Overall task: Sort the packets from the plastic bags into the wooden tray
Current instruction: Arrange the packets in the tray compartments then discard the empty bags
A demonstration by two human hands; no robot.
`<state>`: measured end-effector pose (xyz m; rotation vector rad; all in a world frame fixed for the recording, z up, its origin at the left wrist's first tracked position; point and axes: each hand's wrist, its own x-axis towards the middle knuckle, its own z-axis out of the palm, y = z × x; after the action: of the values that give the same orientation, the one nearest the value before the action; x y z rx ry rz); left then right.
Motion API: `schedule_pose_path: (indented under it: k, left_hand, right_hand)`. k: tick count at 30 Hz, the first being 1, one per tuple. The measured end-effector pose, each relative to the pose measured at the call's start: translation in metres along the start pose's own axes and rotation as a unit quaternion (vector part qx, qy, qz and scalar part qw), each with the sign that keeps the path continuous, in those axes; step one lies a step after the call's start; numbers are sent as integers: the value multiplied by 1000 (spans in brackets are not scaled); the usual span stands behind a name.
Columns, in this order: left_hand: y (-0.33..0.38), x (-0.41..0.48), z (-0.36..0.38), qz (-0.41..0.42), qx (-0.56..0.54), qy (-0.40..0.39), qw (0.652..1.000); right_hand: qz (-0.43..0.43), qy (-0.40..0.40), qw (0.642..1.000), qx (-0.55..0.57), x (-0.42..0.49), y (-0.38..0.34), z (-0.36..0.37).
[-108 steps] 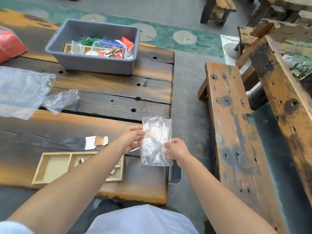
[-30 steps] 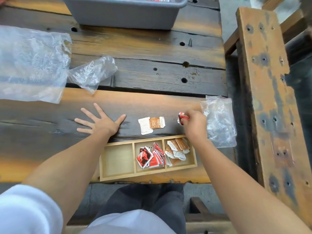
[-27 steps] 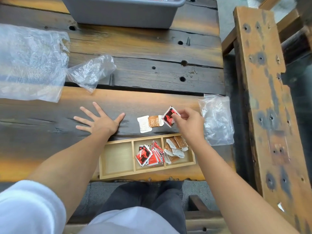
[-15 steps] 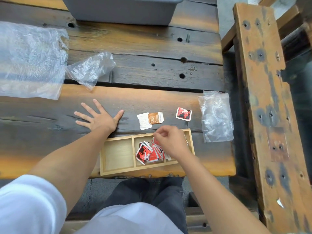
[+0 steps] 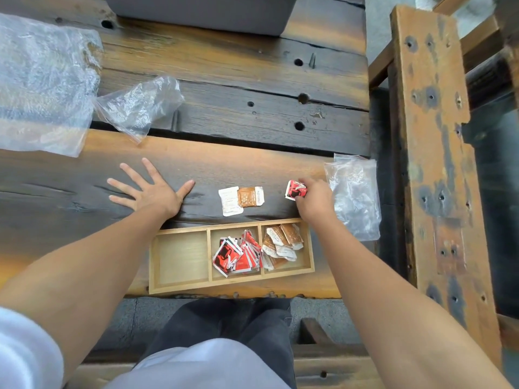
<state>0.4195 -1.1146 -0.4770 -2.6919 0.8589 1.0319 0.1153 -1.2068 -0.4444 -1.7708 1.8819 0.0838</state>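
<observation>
Red packet (image 5: 295,189) pinched in my right hand (image 5: 314,200), tray (image 5: 179,286) just below; my left hand (image 5: 153,189) lies flat, fingers spread, empty.

You have a dark, charred-brown table (image 5: 224,113) under you, streaked with orange-amber along its plank edges and dotted with black holes. The tray (image 5: 179,259) at lower centre is pale, blond wood. Its middle compartment shows red packets (image 5: 233,255) with black and white markings; its right compartment shows brown and white packets (image 5: 282,242). Above the tray lie a white packet (image 5: 230,200) with small dark print and an orange-brown speckled one (image 5: 250,196). At your right hand (image 5: 314,202) is a red, black and white packet (image 5: 293,189). The bags (image 5: 355,197) are clear with whitish glare. The bin (image 5: 202,12) at the top edge is grey. At right, the bench (image 5: 438,164) is rusty orange-brown with dark blotches. Your trousers (image 5: 213,321) are black, your sleeve (image 5: 25,352) white.
</observation>
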Motion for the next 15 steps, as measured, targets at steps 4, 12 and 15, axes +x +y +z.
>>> schedule_pose_path:
  k: [4,12,15]
  left_hand:
    - [0,3,-1,2,4,-10,1000]
    - [1,-4,-9,3,-1,-25,1000]
    - [1,-4,-9,4,4,-27,1000]
  right_hand:
    - [-8,8,998,-58,-2,1,10]
    - [12,-17,999,35,3,3,8]
    - [12,-6,990,137,-12,-7,-3]
